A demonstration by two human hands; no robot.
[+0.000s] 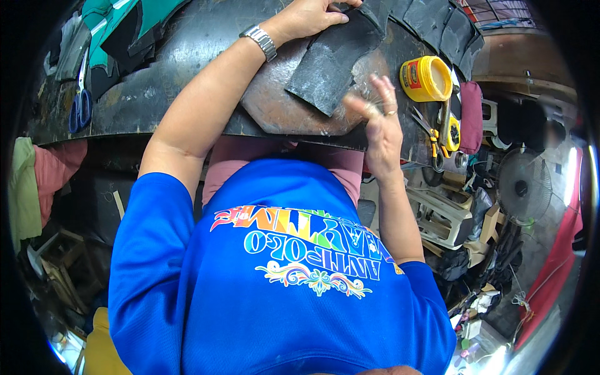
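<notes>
My left hand (315, 17), with a metal watch on its wrist, grips the far end of a flat black piece of sheet material (334, 65) that looks like leather or foam. Part of those fingers is cut off by the top of the view. Beneath the piece is a worn brown board (275, 103) at the table's near edge. Just right of the board I hold up my right hand (382, 134), its fingers apart and partly blurred, apparently with nothing in them. It is near an open yellow jar (427, 79) with pale contents.
Scissors (427, 127), a roll of yellow tape (452, 134) and a maroon cushion-like roll (471, 117) lie beside the jar. More black pieces (431, 25) are spread at the far right. Blue-handled scissors (80, 106) and green material (112, 37) occupy the left.
</notes>
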